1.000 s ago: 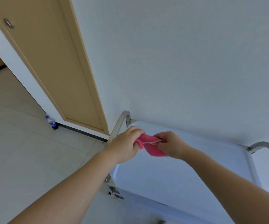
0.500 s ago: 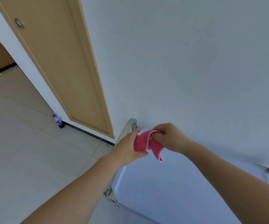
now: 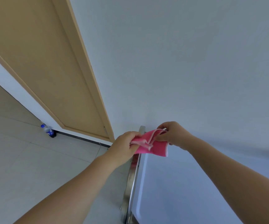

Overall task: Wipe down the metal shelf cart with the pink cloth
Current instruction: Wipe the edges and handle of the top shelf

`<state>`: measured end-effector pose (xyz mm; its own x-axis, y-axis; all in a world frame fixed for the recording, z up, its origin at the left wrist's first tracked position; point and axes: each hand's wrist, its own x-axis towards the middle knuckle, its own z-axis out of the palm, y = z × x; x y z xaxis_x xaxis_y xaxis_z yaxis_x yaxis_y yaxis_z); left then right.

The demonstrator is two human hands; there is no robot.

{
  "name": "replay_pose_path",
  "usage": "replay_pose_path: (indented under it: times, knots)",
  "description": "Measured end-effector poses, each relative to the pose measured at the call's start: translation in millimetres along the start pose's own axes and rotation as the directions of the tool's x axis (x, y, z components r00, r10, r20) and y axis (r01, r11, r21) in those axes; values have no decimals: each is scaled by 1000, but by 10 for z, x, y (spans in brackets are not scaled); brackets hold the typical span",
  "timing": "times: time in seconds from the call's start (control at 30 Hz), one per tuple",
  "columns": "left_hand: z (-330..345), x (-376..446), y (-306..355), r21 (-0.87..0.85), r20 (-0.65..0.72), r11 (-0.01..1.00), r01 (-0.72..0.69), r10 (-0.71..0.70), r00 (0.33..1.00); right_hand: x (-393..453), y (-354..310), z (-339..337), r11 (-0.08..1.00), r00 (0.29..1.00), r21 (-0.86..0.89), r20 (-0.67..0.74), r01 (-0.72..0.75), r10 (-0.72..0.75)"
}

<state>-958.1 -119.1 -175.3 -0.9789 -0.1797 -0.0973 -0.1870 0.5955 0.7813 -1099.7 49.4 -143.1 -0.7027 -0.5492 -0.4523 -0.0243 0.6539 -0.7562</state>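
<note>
Nearest, the metal shelf cart (image 3: 170,191) shows a smooth pale tray with a shiny steel rail at its left edge. Above the rail, the left hand (image 3: 124,147) and right hand (image 3: 173,134) each pinch the soft, white-edged pink cloth (image 3: 151,145), held off the tray. Beyond, a small bottle (image 3: 48,130) stands on pale floor tiles by a tan wooden door (image 3: 38,62) and a plain wall (image 3: 187,54).

The light is soft and even, like daylight. The white wall (image 3: 187,62) looks a bit gray-blue. The shiny metal rail (image 3: 130,183) gleams and mirrors some pink. The door (image 3: 41,62) leans hard toward 10 o'clock because the wide lens bends things. The arms look big at 6 o'clock.
</note>
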Motion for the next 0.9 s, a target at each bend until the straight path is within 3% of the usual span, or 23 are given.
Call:
replay_pose_path:
  times: [0.1,0.17,0.3,0.43,0.53,0.63,0.77,0.9]
  knots:
    - [-82,177,-251,-34,-138,988,152,-155,978,226,37,123,997,997,0,22,-71,71]
    - [-114,311,-411,-93,-245,952,291,-305,920,379,91,220,994,994,17,-15,-105,105]
    - [-26,499,-668,-54,-179,874,484,-485,856,641,231,417,987,982,-73,-131,-145,134]
    - [157,588,-647,127,-178,927,352,-328,928,737,351,476,974,982,-180,-154,-139,112]
    - [304,644,-496,143,-20,964,224,-223,975,728,393,416,963,980,-244,-188,-111,66]
    - [493,692,-366,178,43,951,251,-263,964,663,405,346,961,978,-263,-206,-88,33]
    - [623,968,-282,392,65,876,281,-331,941,552,436,237,966,978,-251,-210,-60,6]
    - [554,1468,-279,546,179,796,260,-415,892,465,524,126,958,981,-282,-193,-55,-1]
